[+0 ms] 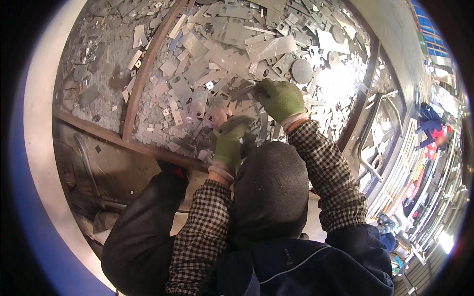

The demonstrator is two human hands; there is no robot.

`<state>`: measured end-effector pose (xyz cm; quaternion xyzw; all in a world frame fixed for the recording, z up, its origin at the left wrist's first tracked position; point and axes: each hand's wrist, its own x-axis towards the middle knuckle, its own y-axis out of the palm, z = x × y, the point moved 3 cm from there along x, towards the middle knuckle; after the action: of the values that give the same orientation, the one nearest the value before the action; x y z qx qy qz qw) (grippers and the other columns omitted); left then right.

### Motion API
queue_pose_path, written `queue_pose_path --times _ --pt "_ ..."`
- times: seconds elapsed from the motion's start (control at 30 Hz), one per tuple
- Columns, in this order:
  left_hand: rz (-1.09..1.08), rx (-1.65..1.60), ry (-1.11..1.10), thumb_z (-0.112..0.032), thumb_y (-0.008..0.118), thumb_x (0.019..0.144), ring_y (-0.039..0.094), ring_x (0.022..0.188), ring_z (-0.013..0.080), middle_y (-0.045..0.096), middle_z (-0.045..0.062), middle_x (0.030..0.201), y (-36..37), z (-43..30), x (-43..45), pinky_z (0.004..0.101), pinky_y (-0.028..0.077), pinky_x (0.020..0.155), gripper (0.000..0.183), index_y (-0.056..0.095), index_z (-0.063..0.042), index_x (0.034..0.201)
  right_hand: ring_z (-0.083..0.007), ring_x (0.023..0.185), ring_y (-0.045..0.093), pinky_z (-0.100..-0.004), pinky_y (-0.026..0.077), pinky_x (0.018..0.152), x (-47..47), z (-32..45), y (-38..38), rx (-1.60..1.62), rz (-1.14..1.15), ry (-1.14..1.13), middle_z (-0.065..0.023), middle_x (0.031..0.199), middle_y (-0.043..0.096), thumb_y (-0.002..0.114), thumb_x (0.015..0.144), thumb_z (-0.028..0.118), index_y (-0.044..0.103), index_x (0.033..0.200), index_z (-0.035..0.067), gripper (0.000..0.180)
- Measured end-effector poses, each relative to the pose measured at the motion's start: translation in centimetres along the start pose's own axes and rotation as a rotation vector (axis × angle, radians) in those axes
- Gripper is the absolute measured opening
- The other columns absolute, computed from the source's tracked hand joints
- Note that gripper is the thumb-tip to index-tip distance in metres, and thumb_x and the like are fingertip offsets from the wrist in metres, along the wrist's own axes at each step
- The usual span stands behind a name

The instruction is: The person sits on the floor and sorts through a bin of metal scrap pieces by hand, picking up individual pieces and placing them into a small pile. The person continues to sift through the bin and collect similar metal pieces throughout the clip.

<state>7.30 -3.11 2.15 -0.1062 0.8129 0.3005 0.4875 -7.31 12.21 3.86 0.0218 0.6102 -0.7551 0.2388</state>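
Observation:
My left hand (232, 142), in a green work glove with a dark palm, reaches low into a heap of scrap sheet-metal pieces (200, 100). Its fingers are blurred and partly hidden, so I cannot tell what they hold. Farther forward and to the right, my right hand (282, 99) wears a matching glove. Its curled fingertips touch the heap beside a thin, blurred metal piece (242, 88); a firm grip on it is not clear. Around the hands lie slotted plates, flat strips and small offcuts. A round metal disc (301, 71) rests just beyond my right hand.
A rusty metal bar (150, 63) divides the scrap at left, joining the near rim (166, 153). Bent tubular handles stand at right (361, 142) and lower left (86, 159). A dark fabric-covered form (270, 188) fills the space between my forearms. Another person (431, 125) is far right.

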Motion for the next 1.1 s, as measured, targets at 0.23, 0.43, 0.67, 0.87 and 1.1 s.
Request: queue_pose_path --times 0.23,0.43,0.67,0.87,1.1 --pt "0.102 0.193 0.191 -0.025 0.062 0.115 0.065 0.085 0.0111 0.069 0.0 0.1 -0.8 1.5 2.1 0.0283 0.056 0.075 0.031 0.074 -0.008 0.139 -0.0321 0.074 0.077 -0.0459 0.06 0.071 -3.0 -1.5 -0.6 0.095 -0.113 0.066 -0.0094 0.081 0.079 0.074 0.106 0.038 0.084 0.108 0.012 0.027" --pt "0.067 -0.207 0.044 -0.036 0.062 0.118 0.067 0.09 0.0112 0.071 0.001 0.104 0.4 0.9 1.1 0.028 0.056 0.078 0.039 0.068 -0.01 0.147 -0.0172 0.087 0.079 -0.0343 0.063 0.081 -6.4 0.1 -4.7 0.726 0.243 0.247 -0.0108 0.101 0.084 0.084 0.103 0.037 0.082 0.119 0.003 0.037" --pt "0.123 -0.481 0.188 -0.045 0.061 0.118 0.072 0.11 0.0181 0.075 0.005 0.12 2.3 -0.4 1.0 0.0361 0.061 0.091 0.042 0.071 -0.008 0.136 -0.0113 0.081 0.071 -0.0294 0.058 0.073 -5.7 3.1 -7.3 0.765 0.478 0.075 -0.0029 0.092 0.079 0.089 0.101 0.033 0.082 0.113 0.002 0.034" --pt "0.179 -0.553 0.183 -0.047 0.057 0.12 0.072 0.116 0.0223 0.074 0.011 0.129 2.3 0.1 1.8 0.0445 0.06 0.107 0.05 0.069 -0.001 0.136 -0.0243 0.097 0.081 -0.0383 0.063 0.089 -4.8 4.2 -7.9 0.525 0.611 -0.006 -0.0128 0.105 0.085 0.085 0.1 0.044 0.083 0.111 0.005 0.041" --pt "0.44 -0.574 0.141 -0.046 0.047 0.122 0.071 0.125 0.0248 0.075 0.012 0.134 3.6 0.3 1.4 0.043 0.057 0.112 0.051 0.07 -0.003 0.138 -0.0225 0.089 0.081 -0.0367 0.065 0.081 -5.1 3.1 -6.4 0.734 0.327 -0.043 -0.0107 0.099 0.084 0.078 0.103 0.024 0.082 0.116 0.007 0.022"
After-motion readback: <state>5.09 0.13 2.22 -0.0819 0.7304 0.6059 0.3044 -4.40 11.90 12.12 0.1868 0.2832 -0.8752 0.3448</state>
